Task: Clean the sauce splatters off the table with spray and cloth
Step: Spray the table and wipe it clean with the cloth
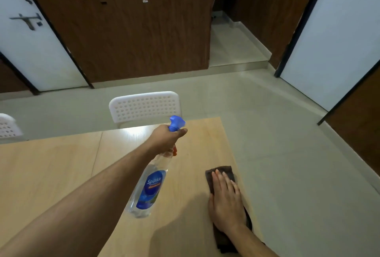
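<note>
Brown cloth (pixel 221 172) lies at my five o'clock under my flat, straight-fingered right hand (pixel 226 199). My left hand (pixel 167 138) grips the spray bottle (pixel 151 186) neck at twelve o'clock above the table (pixel 51 164).

Obscured and cropped items

The right hand (pixel 226 201) covers most of the brown cloth (pixel 223 171); the second white chair (pixel 8 126) is cut by the left edge; sauce splatters cannot be made out.

Two hands (pixel 167 138) (pixel 225 201), one spray bottle (pixel 149 186), one cloth (pixel 223 171), two chairs (pixel 144 105) (pixel 8 126).
</note>
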